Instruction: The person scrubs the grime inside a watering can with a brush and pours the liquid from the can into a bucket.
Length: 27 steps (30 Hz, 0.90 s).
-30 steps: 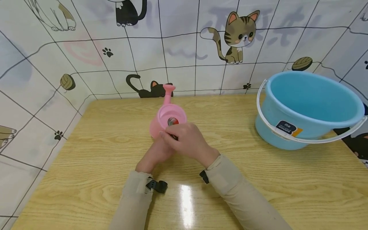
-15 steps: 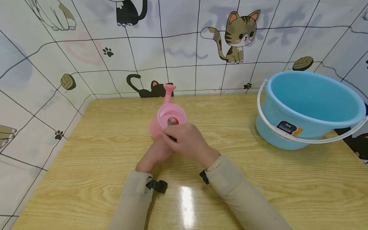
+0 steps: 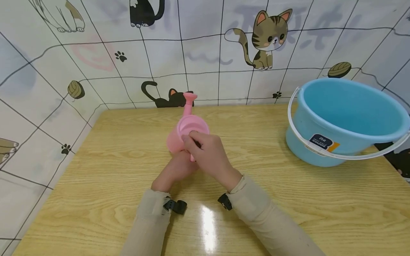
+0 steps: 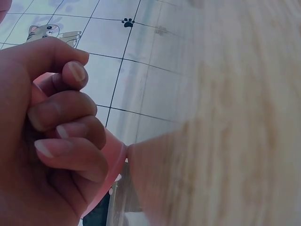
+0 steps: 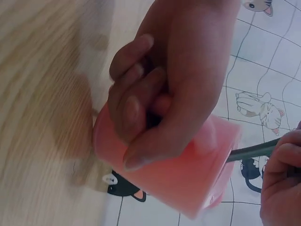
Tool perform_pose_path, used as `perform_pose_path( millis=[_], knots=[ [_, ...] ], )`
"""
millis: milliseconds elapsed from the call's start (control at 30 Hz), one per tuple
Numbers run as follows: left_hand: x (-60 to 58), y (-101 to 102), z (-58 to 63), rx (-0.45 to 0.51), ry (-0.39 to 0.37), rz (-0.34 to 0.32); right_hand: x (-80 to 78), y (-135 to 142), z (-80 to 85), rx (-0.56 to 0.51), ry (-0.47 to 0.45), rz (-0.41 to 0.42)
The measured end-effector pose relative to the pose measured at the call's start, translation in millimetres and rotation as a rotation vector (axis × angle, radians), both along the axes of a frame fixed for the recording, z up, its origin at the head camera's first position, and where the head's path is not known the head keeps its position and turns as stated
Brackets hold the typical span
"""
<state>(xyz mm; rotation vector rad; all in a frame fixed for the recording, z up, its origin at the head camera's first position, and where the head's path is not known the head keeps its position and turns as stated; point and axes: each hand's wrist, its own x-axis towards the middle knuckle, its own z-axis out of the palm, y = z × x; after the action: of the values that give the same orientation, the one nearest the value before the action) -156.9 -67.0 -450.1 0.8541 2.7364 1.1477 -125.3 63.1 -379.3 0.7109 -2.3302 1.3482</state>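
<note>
A pink watering can (image 3: pixel 174 140) stands upright on the table in the head view, its spout pointing to the wall. My left hand (image 3: pixel 179 165) grips its handle at the near side; in the left wrist view the fingers (image 4: pixel 66 108) are curled, with pink plastic behind them. Over the can's mouth, my right hand (image 3: pixel 211 153) pinches a dark green rod (image 5: pixel 254 150). The right wrist view shows that rod running through the rim into the can. Its lower end is hidden inside, so its kind cannot be told.
A light blue bucket (image 3: pixel 320 131) with a white handle stands at the right. The wooden table (image 3: pixel 112 160) meets a white wall covering (image 3: pixel 205 53) with cat drawings at the back and left.
My right hand's fingers have shifted up over the can's mouth. The round grey and red thing seen inside earlier is now hidden, and part of the can's handle shows. The left hand stays put.
</note>
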Motion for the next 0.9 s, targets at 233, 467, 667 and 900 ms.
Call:
perform_pose_path(
  millis=[233, 467, 667, 900],
  knots=[
    [1.4, 1, 1.3, 0.078, -0.044, -0.045, 0.1, 0, 1.2, -0.012, -0.061, 0.006],
    [1.5, 0, -2.5, 0.083, 0.039, -0.076, -3.2, 2, -0.7, 0.225, 0.141, -0.058],
    [1.0, 1, -2.4, 0.027, 0.073, -0.02, -8.4, 9, -0.5, 0.289, 0.232, -0.059],
    [-0.7, 4, -0.3, 0.098, -0.177, 0.067, -15.7, 28, 9.8, 0.246, 0.314, -0.024]
  ],
)
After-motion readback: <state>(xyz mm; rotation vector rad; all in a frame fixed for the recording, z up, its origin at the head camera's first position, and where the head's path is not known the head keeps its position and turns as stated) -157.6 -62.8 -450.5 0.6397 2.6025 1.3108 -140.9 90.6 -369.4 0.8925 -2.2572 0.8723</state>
